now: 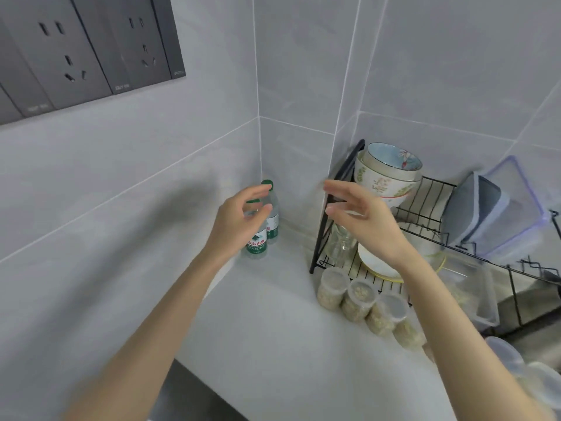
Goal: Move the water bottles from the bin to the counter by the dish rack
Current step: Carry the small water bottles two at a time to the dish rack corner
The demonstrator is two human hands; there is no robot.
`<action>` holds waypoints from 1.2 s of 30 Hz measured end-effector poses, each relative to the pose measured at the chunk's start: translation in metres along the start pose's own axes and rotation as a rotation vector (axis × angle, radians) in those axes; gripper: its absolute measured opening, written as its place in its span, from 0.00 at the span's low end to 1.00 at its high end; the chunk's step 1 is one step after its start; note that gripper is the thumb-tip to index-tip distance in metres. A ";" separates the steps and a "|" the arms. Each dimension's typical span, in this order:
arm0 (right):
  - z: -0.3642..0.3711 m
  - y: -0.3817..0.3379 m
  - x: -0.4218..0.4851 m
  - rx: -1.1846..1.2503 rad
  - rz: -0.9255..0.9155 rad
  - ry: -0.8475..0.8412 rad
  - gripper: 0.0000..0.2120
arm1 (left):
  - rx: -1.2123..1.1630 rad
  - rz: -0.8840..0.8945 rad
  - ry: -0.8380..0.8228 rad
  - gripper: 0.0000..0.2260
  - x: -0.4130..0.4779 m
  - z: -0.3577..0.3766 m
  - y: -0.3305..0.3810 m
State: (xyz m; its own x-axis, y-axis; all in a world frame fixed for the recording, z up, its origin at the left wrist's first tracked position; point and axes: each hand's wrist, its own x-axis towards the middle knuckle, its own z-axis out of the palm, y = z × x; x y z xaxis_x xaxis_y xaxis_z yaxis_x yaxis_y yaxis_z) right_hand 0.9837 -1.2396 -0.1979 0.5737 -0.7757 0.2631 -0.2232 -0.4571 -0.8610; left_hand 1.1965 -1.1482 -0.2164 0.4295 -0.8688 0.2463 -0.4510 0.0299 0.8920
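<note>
Two clear water bottles with green caps and green labels stand upright in the tiled corner of the grey counter (273, 323). The front bottle (256, 245) is partly behind my left hand (239, 218), whose loosely spread fingers and thumb lie on either side of its neck without a clear grip. The rear bottle (273, 221) stands just behind it, against the wall. My right hand (362, 220) hovers empty with straight fingers pointing left, in front of the black wire dish rack (425, 205). The bin is not in view.
The rack holds stacked bowls (391, 168), a glass (340, 244), plates and clear plastic containers (501, 214). Several lidded jars of grain (359, 300) line the counter in front of it. Dark wall sockets (76, 53) sit at the upper left.
</note>
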 end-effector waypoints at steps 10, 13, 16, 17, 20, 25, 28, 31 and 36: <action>-0.055 -0.004 -0.114 0.006 0.025 0.043 0.19 | -0.071 -0.045 -0.020 0.16 -0.093 0.049 0.050; -0.068 -0.005 -0.142 0.004 0.038 0.054 0.19 | -0.062 -0.024 -0.033 0.16 -0.111 0.064 0.063; -0.081 -0.006 -0.171 -0.005 0.069 0.095 0.19 | -0.055 0.010 -0.078 0.16 -0.126 0.078 0.079; -0.086 -0.008 -0.181 -0.014 0.083 0.113 0.19 | -0.057 0.025 -0.103 0.16 -0.131 0.082 0.084; -0.095 -0.013 -0.206 -0.045 0.115 0.159 0.20 | -0.063 0.058 -0.158 0.15 -0.138 0.092 0.094; -0.103 -0.028 -0.252 -0.100 0.171 0.266 0.20 | -0.101 0.100 -0.310 0.16 -0.154 0.105 0.105; -0.099 -0.042 -0.286 -0.111 0.211 0.363 0.20 | -0.136 0.136 -0.432 0.15 -0.168 0.113 0.114; -0.090 -0.055 -0.316 -0.133 0.239 0.491 0.20 | -0.163 0.182 -0.546 0.14 -0.187 0.121 0.124; -0.074 -0.075 -0.376 -0.126 0.293 0.758 0.19 | -0.182 0.290 -0.734 0.14 -0.225 0.138 0.140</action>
State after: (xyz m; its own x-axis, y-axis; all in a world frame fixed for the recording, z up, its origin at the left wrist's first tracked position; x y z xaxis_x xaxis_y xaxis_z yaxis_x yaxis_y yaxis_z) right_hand 0.7261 -0.9458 -0.2001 -0.1992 -0.9341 0.2963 -0.3938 -0.2006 -0.8970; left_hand 0.9291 -1.0163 -0.1994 -0.3365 -0.9150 0.2226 -0.3037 0.3292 0.8941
